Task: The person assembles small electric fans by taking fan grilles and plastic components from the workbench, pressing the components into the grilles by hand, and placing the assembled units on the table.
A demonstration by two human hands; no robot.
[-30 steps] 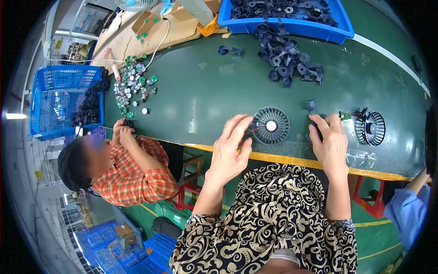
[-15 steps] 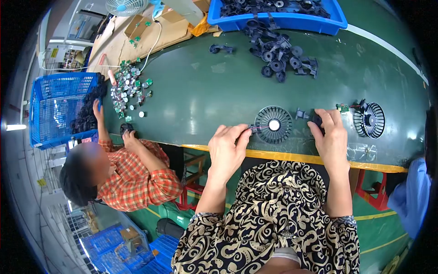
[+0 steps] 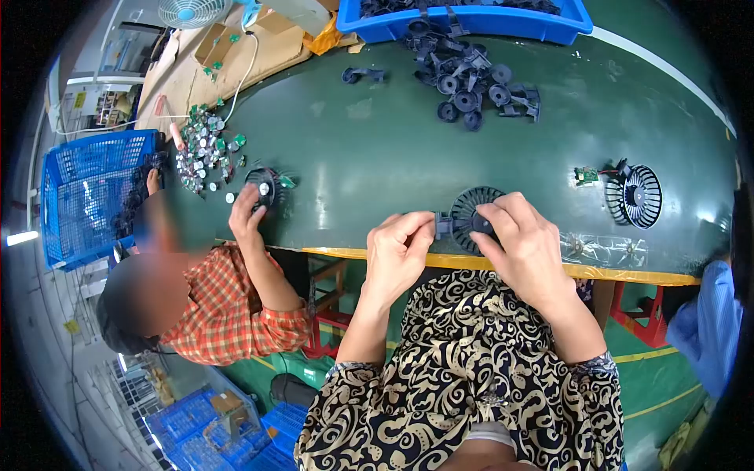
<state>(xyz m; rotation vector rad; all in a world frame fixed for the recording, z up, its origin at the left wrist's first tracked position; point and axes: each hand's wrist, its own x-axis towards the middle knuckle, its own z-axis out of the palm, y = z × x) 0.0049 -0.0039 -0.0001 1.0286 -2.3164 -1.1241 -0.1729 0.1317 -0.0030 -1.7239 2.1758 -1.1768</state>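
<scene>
In front of me a round black fan grille [image 3: 470,206] lies flat on the green table. My right hand [image 3: 525,245] is closed on a dark plastic bracket [image 3: 444,227], whose round end lies over the grille's middle and whose stem points left. The white disc at the grille's centre is now covered. My left hand [image 3: 400,255] pinches at the outer end of the stem; what its fingertips hold is hidden. Farther right a second slotted fan grille [image 3: 644,196] lies beside a small green circuit board [image 3: 586,176], joined by wires.
Several dark brackets [image 3: 471,86] lie heaped below a blue bin [image 3: 471,30]. At left, a co-worker's hand [image 3: 247,216] is at another grille [image 3: 265,188], near a pile of small motors and boards [image 3: 206,149] and a blue basket [image 3: 94,196]. Yellow tape [image 3: 503,264] lines the table edge.
My right hand has brought the bracket left onto the grille's centre, covering the white disc. My left hand stays at the grille's left side. The co-worker's grille has moved toward me.
</scene>
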